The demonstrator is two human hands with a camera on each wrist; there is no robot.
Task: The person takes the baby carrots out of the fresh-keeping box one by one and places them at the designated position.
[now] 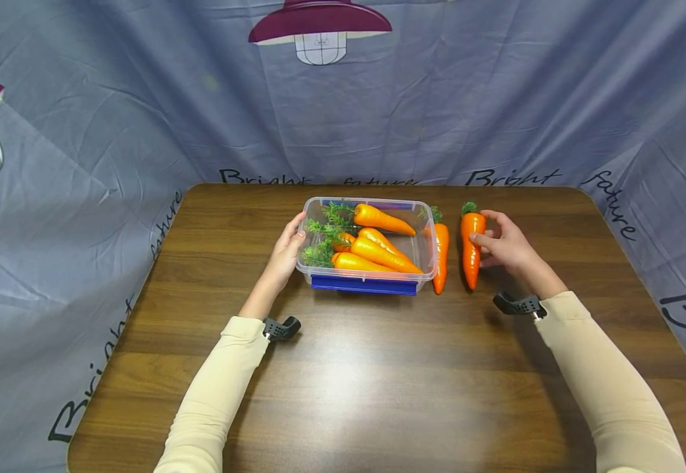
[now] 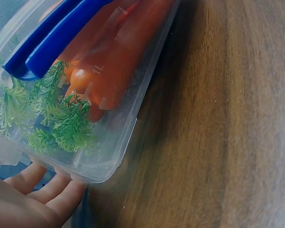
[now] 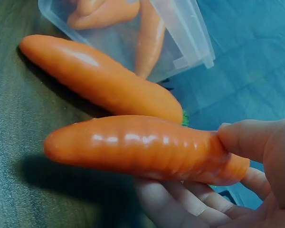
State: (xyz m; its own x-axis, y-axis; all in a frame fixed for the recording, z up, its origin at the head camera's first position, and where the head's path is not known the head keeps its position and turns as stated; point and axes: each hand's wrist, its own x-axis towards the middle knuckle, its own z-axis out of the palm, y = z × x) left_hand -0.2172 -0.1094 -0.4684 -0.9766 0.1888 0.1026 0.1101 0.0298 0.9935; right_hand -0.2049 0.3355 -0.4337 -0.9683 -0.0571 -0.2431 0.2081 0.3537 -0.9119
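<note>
A clear plastic container [image 1: 428, 263] with blue latches stands on the table, holding several orange carrots [image 1: 378, 255] with green leafy tops. My left hand [image 1: 286, 253] grips its left end, thumb at the rim; in the left wrist view the fingers [image 2: 61, 194] lie against the outside of the end wall. To the right of the container, my right hand [image 1: 505, 246] pinches another carrot [image 3: 142, 147] between thumb and fingers, near its leafy end. The tip of this carrot points toward me. Between it and the container lies a further loose carrot [image 1: 440, 256], close along the container's right side.
The brown wooden table [image 1: 343, 394] extends in front of the container and to both sides. A blue-grey printed curtain [image 1: 343, 125] hangs behind the table's far edge and along both sides. Each wrist wears a black camera mount [image 1: 282, 328].
</note>
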